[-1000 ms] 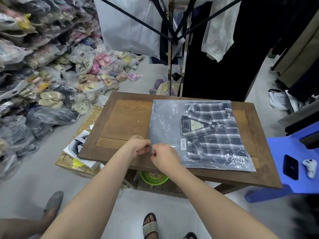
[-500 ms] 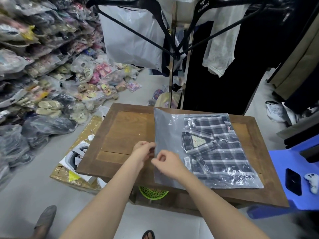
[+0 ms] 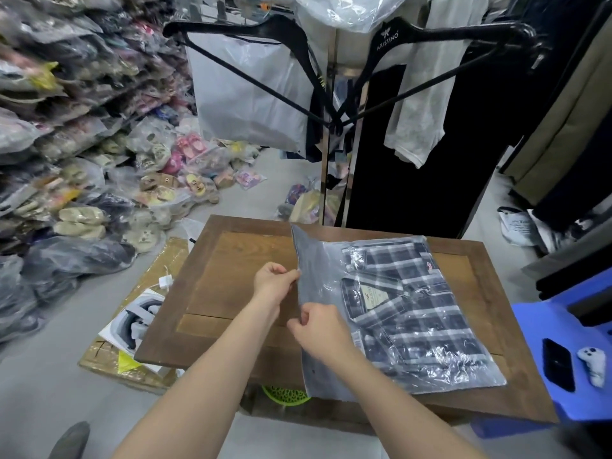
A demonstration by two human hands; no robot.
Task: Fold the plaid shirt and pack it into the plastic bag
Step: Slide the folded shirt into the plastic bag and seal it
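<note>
A wooden table (image 3: 231, 293) stands on a pale grey floor (image 3: 49, 376). Left of the table, bagged sandals (image 3: 82, 160) are heaped high, and a flat cardboard box (image 3: 99, 356) lies by its corner. Behind the table, a metal clothes rack (image 3: 326, 160) carries black hangers (image 3: 231, 28) and dark garments (image 3: 414, 160). Right of the table sits a blue plastic stool (image 3: 536, 323).

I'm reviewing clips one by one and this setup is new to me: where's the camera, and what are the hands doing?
There is no machine: a person works with bare hands, filmed by one camera worn on the head, looking down. On the wooden table lies a plastic bag with the folded plaid shirt inside. The left hand and right hand both pinch the bag's empty flap edge, raised off the table. The blue stool at right carries a phone and a white controller.
</note>
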